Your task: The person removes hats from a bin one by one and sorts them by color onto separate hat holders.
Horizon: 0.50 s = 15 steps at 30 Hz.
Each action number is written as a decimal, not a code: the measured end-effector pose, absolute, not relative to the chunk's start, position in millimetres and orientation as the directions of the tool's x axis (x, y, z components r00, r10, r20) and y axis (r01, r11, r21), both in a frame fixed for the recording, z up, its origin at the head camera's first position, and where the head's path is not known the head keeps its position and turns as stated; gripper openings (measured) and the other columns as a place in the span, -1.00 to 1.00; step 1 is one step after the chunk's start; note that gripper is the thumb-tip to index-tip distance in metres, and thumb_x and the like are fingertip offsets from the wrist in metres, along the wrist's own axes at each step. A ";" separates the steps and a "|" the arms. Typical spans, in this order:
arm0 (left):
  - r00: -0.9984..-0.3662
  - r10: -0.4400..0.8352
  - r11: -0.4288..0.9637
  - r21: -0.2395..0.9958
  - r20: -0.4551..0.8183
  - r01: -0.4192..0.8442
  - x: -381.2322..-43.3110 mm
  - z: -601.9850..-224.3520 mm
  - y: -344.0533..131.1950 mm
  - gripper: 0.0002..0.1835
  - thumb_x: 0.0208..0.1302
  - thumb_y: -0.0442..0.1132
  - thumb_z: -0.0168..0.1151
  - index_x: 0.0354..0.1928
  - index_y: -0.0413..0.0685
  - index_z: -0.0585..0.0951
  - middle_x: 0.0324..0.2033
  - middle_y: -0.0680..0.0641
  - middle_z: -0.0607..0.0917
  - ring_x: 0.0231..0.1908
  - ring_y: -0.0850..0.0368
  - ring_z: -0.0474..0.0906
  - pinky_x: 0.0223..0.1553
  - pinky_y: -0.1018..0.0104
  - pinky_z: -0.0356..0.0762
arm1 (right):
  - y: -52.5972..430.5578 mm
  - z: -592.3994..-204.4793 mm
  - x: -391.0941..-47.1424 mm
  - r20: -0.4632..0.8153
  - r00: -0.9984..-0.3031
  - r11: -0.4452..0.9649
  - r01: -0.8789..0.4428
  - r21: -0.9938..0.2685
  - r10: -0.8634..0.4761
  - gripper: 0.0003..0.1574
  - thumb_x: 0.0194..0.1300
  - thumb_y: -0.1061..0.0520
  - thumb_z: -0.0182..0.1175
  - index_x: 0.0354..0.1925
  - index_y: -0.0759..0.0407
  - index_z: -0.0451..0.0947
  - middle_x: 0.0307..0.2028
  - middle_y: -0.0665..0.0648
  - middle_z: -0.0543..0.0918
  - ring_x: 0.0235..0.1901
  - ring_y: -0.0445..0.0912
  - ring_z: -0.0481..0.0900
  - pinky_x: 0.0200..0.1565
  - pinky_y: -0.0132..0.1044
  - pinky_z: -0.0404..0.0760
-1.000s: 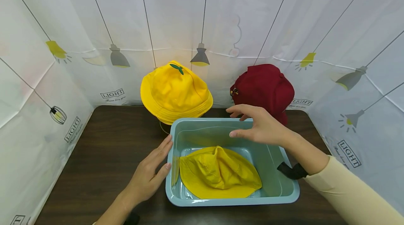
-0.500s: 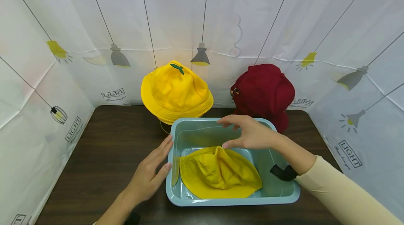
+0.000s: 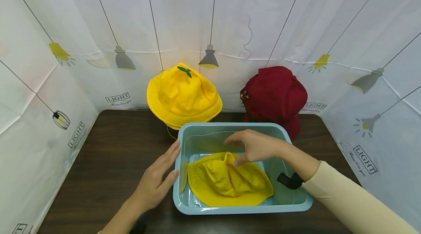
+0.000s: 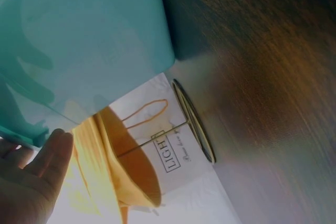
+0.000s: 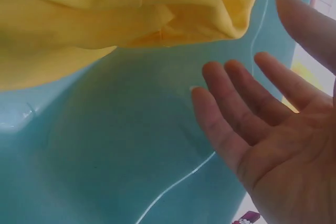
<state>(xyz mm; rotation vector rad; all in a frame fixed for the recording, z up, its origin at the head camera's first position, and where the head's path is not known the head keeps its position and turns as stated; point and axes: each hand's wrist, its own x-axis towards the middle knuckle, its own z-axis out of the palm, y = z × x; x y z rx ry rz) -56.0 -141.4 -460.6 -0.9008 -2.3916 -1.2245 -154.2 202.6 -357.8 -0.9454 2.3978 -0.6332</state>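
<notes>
A yellow bucket hat [image 3: 227, 179] lies in a light-blue plastic basin [image 3: 243, 210], its crown partly crumpled. Over the basin hovers my right hand [image 3: 258, 148], thumb and fingers spread above the hat's crown. The right wrist view shows a gap between the fingers [image 5: 226, 111] and the yellow cloth [image 5: 173, 17]. My left hand [image 3: 154, 179] rests against the basin's left side with its fingers straight. In the left wrist view its fingers [image 4: 55, 156] touch the basin near the rim.
Behind the basin, another yellow hat [image 3: 184, 95] with a green sprout sits on a wire stand [image 4: 194, 121]. A dark red cap [image 3: 276, 93] stands at the back right. The brown table [image 3: 108, 168] is bordered by a white printed curtain [image 3: 184, 15].
My right hand has come down and to the left from near the red cap, into the space over the bucket hat. The left hand and the hats have stayed put.
</notes>
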 end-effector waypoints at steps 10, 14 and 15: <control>-0.765 0.385 0.432 0.631 0.517 0.644 -55.1 -460.6 -140.7 -0.31 0.45 -0.39 0.13 0.60 -0.14 0.28 0.61 -0.11 0.21 0.55 -0.01 0.22 0.51 0.41 0.06 | 200.9 -365.5 -156.6 -0.333 -0.596 0.657 -0.485 -0.577 -0.731 -0.40 0.23 0.13 0.55 0.20 0.20 0.64 0.01 0.04 0.70 -0.17 -0.10 0.73 -0.17 -0.34 0.71; -0.758 0.387 0.429 0.625 0.526 0.652 -55.7 -461.5 -140.4 -0.30 0.45 -0.39 0.13 0.60 -0.15 0.27 0.61 -0.14 0.21 0.54 -0.03 0.23 0.52 0.41 0.06 | 200.4 -366.8 -157.1 -0.343 -0.591 0.662 -0.486 -0.571 -0.730 -0.45 0.23 0.15 0.55 0.17 0.16 0.66 -0.05 0.00 0.70 -0.28 -0.20 0.69 -0.21 -0.36 0.71; -0.757 0.387 0.427 0.625 0.527 0.653 -55.8 -461.7 -140.4 -0.30 0.45 -0.39 0.13 0.60 -0.15 0.27 0.61 -0.14 0.21 0.55 -0.02 0.22 0.52 0.41 0.06 | 200.3 -367.1 -157.3 -0.340 -0.589 0.659 -0.493 -0.568 -0.733 -0.46 0.23 0.16 0.55 0.15 0.16 0.66 -0.07 -0.01 0.70 -0.29 -0.20 0.69 -0.21 -0.36 0.71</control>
